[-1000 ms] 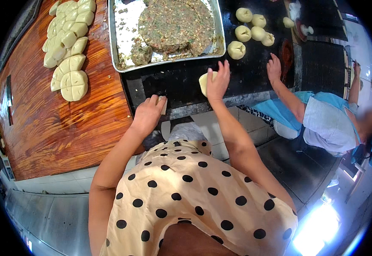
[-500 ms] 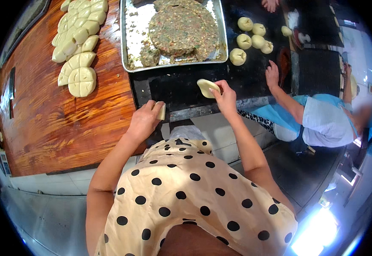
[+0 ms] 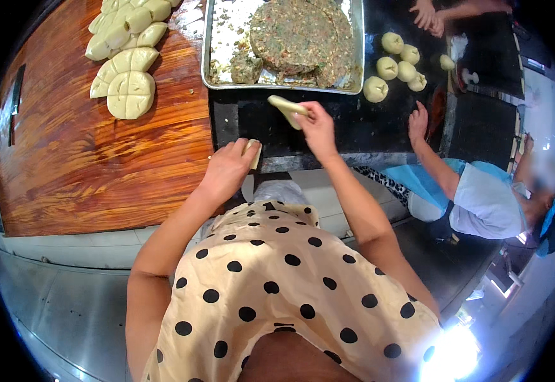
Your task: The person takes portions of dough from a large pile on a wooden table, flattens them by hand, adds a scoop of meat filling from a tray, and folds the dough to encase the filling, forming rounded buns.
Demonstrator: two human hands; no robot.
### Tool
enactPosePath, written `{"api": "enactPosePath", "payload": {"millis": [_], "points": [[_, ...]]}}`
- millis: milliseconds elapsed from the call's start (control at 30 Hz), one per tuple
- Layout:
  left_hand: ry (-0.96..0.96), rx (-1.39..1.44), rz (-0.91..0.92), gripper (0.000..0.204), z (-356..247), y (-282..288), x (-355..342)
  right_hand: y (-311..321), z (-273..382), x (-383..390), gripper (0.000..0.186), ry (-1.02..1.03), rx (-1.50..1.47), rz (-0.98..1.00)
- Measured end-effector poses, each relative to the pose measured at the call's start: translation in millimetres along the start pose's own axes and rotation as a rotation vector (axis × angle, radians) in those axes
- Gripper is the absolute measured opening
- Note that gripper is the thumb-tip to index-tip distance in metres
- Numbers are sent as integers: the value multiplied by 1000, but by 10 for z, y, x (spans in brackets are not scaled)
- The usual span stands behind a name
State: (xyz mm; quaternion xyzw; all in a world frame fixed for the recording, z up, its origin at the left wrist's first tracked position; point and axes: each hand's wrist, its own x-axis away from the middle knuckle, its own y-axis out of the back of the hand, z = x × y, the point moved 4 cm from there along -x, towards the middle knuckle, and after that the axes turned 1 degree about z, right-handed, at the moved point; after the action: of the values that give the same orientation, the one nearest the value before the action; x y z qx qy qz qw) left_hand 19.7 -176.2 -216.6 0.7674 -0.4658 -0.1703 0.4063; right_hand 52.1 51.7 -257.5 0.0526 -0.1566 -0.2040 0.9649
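My right hand (image 3: 319, 132) pinches a flat dough wrapper (image 3: 281, 107) by its right end, above the black worktop in front of the filling tray. The wrapper is tilted and partly folded. My left hand (image 3: 225, 170) rests at the near edge, where the wooden board meets the black worktop. Its fingers are closed round a pale, flat-edged piece (image 3: 256, 155), mostly hidden by the hand, so I cannot tell its kind. Ahead stands the metal tray (image 3: 285, 88) with a large mound of chopped filling (image 3: 290, 38) and a smaller lump beside it.
Portioned dough pieces (image 3: 131, 95) lie on the wooden board (image 3: 99, 178) at left. Several round filled buns (image 3: 387, 68) sit right of the tray. A co-worker (image 3: 484, 200) stands at right, one hand (image 3: 418, 121) on the worktop. Another person's hands (image 3: 427, 16) show at the far side.
My right hand has moved leftward with the wrapper, which has turned more edge-on. The whole view has shifted a little. My left hand keeps its hold on the pale piece.
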Motion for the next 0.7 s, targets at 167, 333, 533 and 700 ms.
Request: {"api": "enactPosePath", "payload": {"millis": [167, 333, 533, 700], "points": [[-39, -135, 10, 50, 93, -145, -407, 799, -584, 253, 24, -308, -92, -323], [3, -111, -10, 56, 163, -189, -581, 1248, -606, 430, 40, -270, 722, -525], [9, -176, 58, 65, 129, -250, -760, 1031, -820, -126, 67, -309, 868, -790], [19, -172, 6, 70, 43, -73, -849, 957, -840, -249, 69, -177, 1019, -826]]}}
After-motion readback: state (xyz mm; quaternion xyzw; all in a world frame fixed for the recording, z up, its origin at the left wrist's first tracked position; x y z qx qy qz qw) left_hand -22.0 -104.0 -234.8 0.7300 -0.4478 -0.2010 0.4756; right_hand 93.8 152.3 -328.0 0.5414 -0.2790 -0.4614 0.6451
